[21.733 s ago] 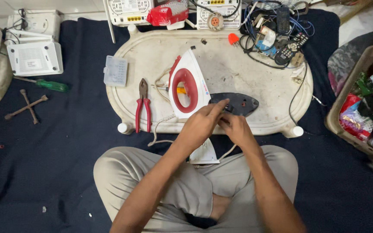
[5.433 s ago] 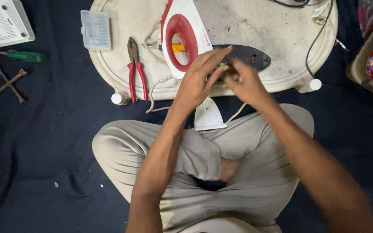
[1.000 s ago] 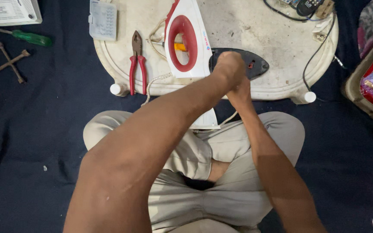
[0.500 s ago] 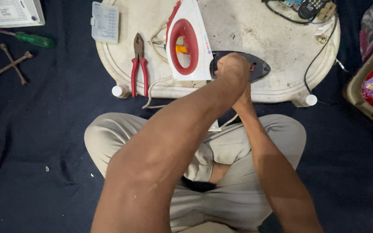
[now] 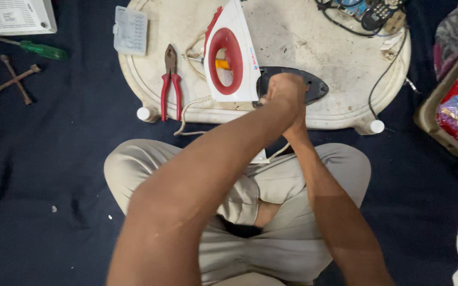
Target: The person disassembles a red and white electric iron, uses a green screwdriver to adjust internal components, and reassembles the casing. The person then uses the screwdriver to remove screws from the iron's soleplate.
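Dark oval metal soleplate (image 5: 314, 87) lies flat on the near right part of the worn white oval plastic counter (image 5: 303, 37), its pointed end toward the right. My left hand (image 5: 284, 92) sits on top of its left end, fingers curled down in a fist; what is inside that fist I cannot tell. My right hand (image 5: 298, 119) is tucked just beneath and behind the left, mostly hidden, so how far it is open I cannot tell either.

Touching the soleplate's left end: the white plastic iron body with red handle loop (image 5: 231, 55), tilted on its side, tip pointing away from me. A pale braided cord (image 5: 189, 108) runs from it over the counter's near edge.

Left of the iron: red-handled pliers (image 5: 169, 85), jaws pointing away. Beyond those, a small clear plastic parts box (image 5: 130, 30) at the counter's far left edge.

Off the counter, on the dark blue cloth floor covering (image 5: 54, 169): a green-handled screwdriver (image 5: 41, 50), a rusty cross-shaped wrench (image 5: 12, 80), a white flat box (image 5: 17, 16).

Far right of the counter: black cables (image 5: 382, 79) and a remote-like device (image 5: 377, 13). I sit cross-legged in beige trousers (image 5: 239, 190).
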